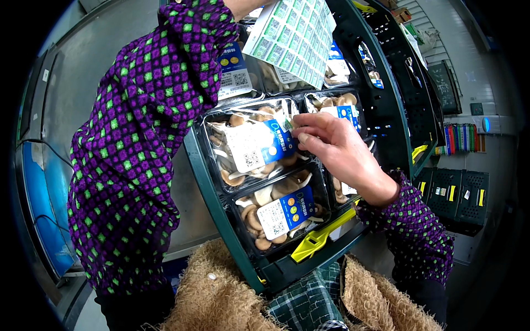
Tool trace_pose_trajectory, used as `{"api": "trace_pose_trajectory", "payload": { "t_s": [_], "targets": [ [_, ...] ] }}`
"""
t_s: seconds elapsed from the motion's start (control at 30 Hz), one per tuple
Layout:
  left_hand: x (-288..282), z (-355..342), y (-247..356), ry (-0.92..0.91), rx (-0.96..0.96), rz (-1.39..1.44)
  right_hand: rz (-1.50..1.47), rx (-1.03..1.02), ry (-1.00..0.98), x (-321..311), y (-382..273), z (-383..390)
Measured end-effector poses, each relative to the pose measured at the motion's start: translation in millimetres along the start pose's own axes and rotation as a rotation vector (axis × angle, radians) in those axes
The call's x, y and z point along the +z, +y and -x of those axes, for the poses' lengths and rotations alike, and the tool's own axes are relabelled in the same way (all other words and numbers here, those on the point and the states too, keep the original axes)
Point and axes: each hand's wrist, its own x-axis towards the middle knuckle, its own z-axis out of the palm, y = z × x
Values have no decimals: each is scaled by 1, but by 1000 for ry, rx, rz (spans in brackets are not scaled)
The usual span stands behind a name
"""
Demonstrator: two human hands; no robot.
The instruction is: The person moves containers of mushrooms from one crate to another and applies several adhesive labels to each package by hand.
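My left hand (247, 7) is at the top edge, its fingers mostly out of view, with a white sheet of green-printed stickers (292, 41) held over the far packs. My right hand (345, 149) has thumb and forefinger pinched together at the upper right corner of a clear-wrapped mushroom pack (234, 176). A small greenish sticker (288, 126) shows at those fingertips, against the wrap. This pack has a white and blue label (259, 146). Nearer to me lies another mushroom pack (254, 220) with a similar label.
The packs sit in a dark green crate (212, 207) with a yellow latch (314, 243) on its near side. More packs, including one mushroom pack (348, 102), lie beyond and to the right. A metal table (113, 47) is at left; stacked crates (452, 193) stand at right.
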Motion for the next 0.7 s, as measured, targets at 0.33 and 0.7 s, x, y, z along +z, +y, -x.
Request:
{"api": "trace_pose_trajectory", "payload": {
  "t_s": [0.33, 0.7],
  "targets": [
    [2, 3, 3, -171, 50, 21, 856, -704, 179, -7, 32, 5],
    [-11, 16, 45, -450, -284, 738, 561, -691, 622, -130, -30, -35]
  ]
}}
